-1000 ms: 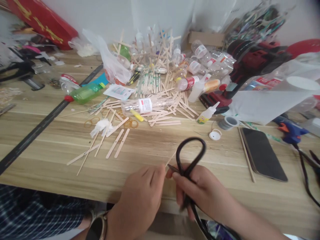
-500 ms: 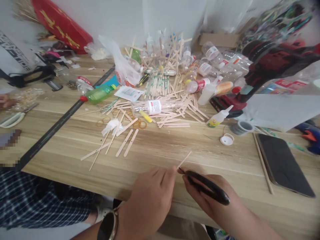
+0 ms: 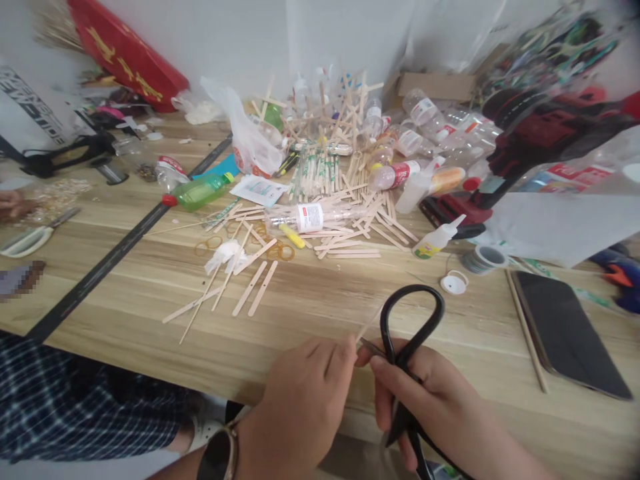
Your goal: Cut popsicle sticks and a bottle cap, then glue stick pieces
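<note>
My left hand [image 3: 310,387], with a watch at the wrist, pinches a thin wooden stick [image 3: 367,323] that points up and away. My right hand [image 3: 430,393] is wrapped round black-handled scissors [image 3: 413,333]. One loop of the handles stands up above my fingers, and a blade tip touches or nearly touches the stick beside my left fingertips. Two flat craft sticks [image 3: 255,290], each with a dark spot, lie side by side ahead and to the left. Near them thin skewers [image 3: 205,303] cross another craft stick, next to a crumpled white tissue [image 3: 225,257].
Piled craft sticks [image 3: 350,240] and clear plastic bottles [image 3: 400,170] fill the back. A glue bottle [image 3: 437,240], a tape roll [image 3: 484,259], a phone [image 3: 570,333] and a red-black power tool [image 3: 515,147] stand or lie right. Another person's hand [image 3: 10,205] is left, near white-handled scissors [image 3: 30,240].
The scissors have turned in my right hand, so a handle loop now rises upright and the hand shows more of its fingers. My left hand stays nearly in place with the stick.
</note>
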Demonstrator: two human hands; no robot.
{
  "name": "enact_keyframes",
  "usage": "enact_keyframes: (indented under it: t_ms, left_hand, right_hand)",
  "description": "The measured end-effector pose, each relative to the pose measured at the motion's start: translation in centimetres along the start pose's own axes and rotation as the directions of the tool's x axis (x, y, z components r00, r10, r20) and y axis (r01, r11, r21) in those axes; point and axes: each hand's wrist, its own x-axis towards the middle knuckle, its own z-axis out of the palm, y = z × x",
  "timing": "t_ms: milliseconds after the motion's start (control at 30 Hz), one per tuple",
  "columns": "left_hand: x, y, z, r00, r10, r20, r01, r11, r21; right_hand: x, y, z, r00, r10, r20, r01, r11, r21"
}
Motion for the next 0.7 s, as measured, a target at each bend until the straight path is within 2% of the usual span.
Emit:
enact_keyframes:
  t_ms: [67,133,167,200,233,267,300,333,367,400,433,467,500,533,567,600,633,700]
  left_hand:
    - [0.0,0.0,0.0,1.0,0.002,-0.012,-0.002,0.999,0.034]
    - [-0.1,0.0,-0.1,1.0,0.012,-0.028,-0.01,0.998,0.069]
    - [-0.1,0.0,-0.1,0.999,0.02,-0.035,-0.017,0.997,0.078]
    - [0.0,0.0,-0.2,0.999,0.028,-0.038,-0.024,0.996,0.082]
    - [0.0,0.0,-0.2,0.999,0.032,-0.039,-0.028,0.996,0.083]
    - [0.0,-0.1,-0.2,0.999,0.026,-0.032,-0.024,0.996,0.084]
    - [0.0,-0.1,-0.2,1.0,0.023,-0.021,-0.021,0.996,0.084]
    - [0.0,-0.1,-0.2,1.0,0.019,-0.011,-0.018,0.996,0.082]
    - [-0.1,-0.1,-0.2,1.0,0.009,0.002,-0.009,0.997,0.081]
    - [-0.1,-0.1,-0.2,1.0,0.001,0.016,-0.003,0.997,0.082]
    - [-0.1,-0.1,-0.2,1.0,0.001,0.022,-0.002,0.996,0.087]
    - [-0.1,-0.1,-0.1,1.0,0.005,0.021,-0.007,0.995,0.097]
    - [-0.2,-0.1,-0.1,1.0,0.012,0.012,-0.013,0.994,0.108]
    - [-0.2,-0.1,0.0,1.0,0.017,0.005,-0.018,0.993,0.115]
    - [-0.3,-0.1,0.0,1.0,0.025,0.002,-0.025,0.993,0.117]
    - [-0.3,-0.1,0.0,1.0,0.026,0.003,-0.026,0.993,0.112]
    - [-0.3,-0.1,0.1,1.0,0.02,0.011,-0.021,0.994,0.103]
    - [-0.4,0.0,0.1,0.999,0.001,0.035,-0.004,0.996,0.089]
  right_hand:
    - [0.3,0.7,-0.2,0.974,-0.202,-0.098,0.173,0.954,-0.245]
    - [0.6,1.3,-0.5,0.881,-0.449,-0.149,0.32,0.798,-0.51]
    - [0.6,1.5,-0.6,0.834,-0.535,-0.139,0.359,0.716,-0.599]
    - [0.6,1.5,-0.7,0.806,-0.579,-0.124,0.383,0.67,-0.636]
    - [0.6,1.3,-0.7,0.813,-0.569,-0.119,0.388,0.683,-0.619]
    - [0.5,1.0,-0.7,0.851,-0.512,-0.117,0.37,0.742,-0.56]
    - [0.4,0.7,-0.6,0.914,-0.393,-0.101,0.312,0.839,-0.445]
    - [0.3,0.4,-0.5,0.971,-0.232,-0.063,0.205,0.934,-0.292]
    - [0.2,0.2,-0.4,0.996,-0.087,-0.009,0.084,0.984,-0.155]
    - [0.1,0.1,-0.3,1.0,-0.007,0.028,0.01,0.997,-0.081]
    - [0.1,0.1,-0.3,1.0,-0.015,0.016,0.016,0.997,-0.078]
    - [0.1,0.2,-0.3,0.994,-0.103,-0.039,0.097,0.985,-0.143]
    - [0.2,0.3,-0.4,0.966,-0.238,-0.102,0.205,0.945,-0.256]
    - [0.2,0.4,-0.4,0.918,-0.368,-0.148,0.291,0.878,-0.379]
    - [0.3,0.4,-0.4,0.88,-0.447,-0.161,0.333,0.822,-0.462]
    - [0.3,0.4,-0.4,0.879,-0.451,-0.157,0.333,0.814,-0.477]
    - [0.3,0.4,-0.3,0.915,-0.38,-0.133,0.295,0.857,-0.423]
    - [0.3,0.2,-0.2,0.988,-0.152,-0.036,0.141,0.964,-0.225]
